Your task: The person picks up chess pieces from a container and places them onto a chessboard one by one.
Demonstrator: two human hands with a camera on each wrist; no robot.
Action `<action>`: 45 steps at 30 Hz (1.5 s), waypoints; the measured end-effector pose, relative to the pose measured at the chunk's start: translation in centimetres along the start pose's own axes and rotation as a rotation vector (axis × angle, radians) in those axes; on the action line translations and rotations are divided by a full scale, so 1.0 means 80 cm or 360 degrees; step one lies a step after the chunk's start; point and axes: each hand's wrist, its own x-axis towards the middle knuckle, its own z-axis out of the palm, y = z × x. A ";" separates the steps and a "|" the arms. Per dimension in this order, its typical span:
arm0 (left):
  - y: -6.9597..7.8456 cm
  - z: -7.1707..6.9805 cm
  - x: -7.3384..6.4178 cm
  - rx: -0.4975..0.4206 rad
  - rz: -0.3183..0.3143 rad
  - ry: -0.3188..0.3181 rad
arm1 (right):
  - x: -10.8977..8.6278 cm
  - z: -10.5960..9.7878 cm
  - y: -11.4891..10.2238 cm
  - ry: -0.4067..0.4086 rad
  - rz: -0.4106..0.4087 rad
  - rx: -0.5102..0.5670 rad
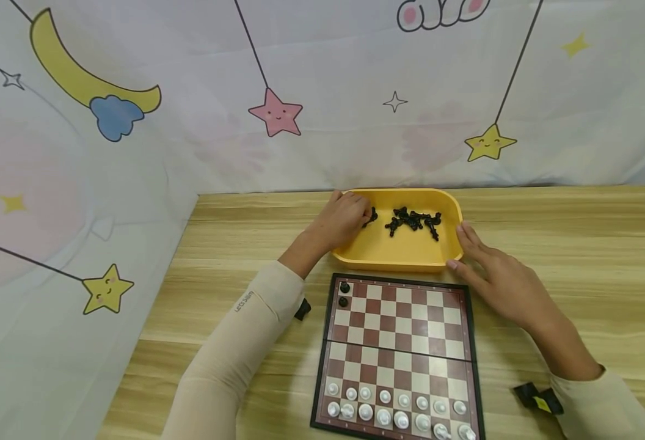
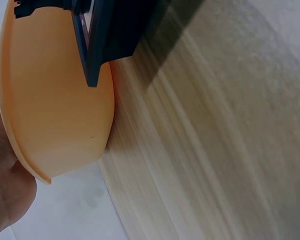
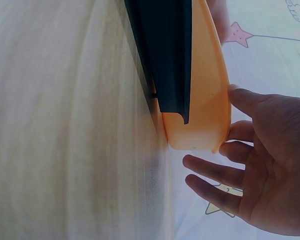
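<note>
My left hand (image 1: 347, 215) reaches over the left end of a yellow plastic bin (image 1: 399, 252), fingers curled down. A black chess piece (image 1: 374, 215) sticks out at its fingertips, which seem to pinch it; the fingertips themselves are hidden. More black chess pieces (image 1: 410, 219) lie in a loose heap inside the bin. Against the bin's right end rests my right hand (image 1: 501, 281), thumb and fingers spread and relaxed, touching the rim. In front of the bin lies a chessboard (image 1: 396, 330), with black pieces (image 1: 344, 294) on two squares of its far left corner.
White chess pieces (image 1: 384, 406) stand in two rows along the board's near edge. The wooden table (image 1: 592, 263) extends on both sides. A printed cloth wall (image 1: 350, 153) rises right behind the bin, and another (image 1: 80, 201) closes off the left side.
</note>
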 end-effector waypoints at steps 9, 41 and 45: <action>0.000 -0.007 -0.006 -0.0013 0.0040 -0.0014 | -0.001 0.000 -0.002 -0.0001 -0.0010 0.0000; 0.000 -0.025 -0.052 -0.0064 0.0232 0.0081 | 0.003 0.002 -0.002 -0.0042 -0.0030 0.0011; 0.002 -0.029 -0.055 -0.0069 0.0244 0.0094 | 0.003 0.001 -0.002 -0.0045 -0.0016 0.0012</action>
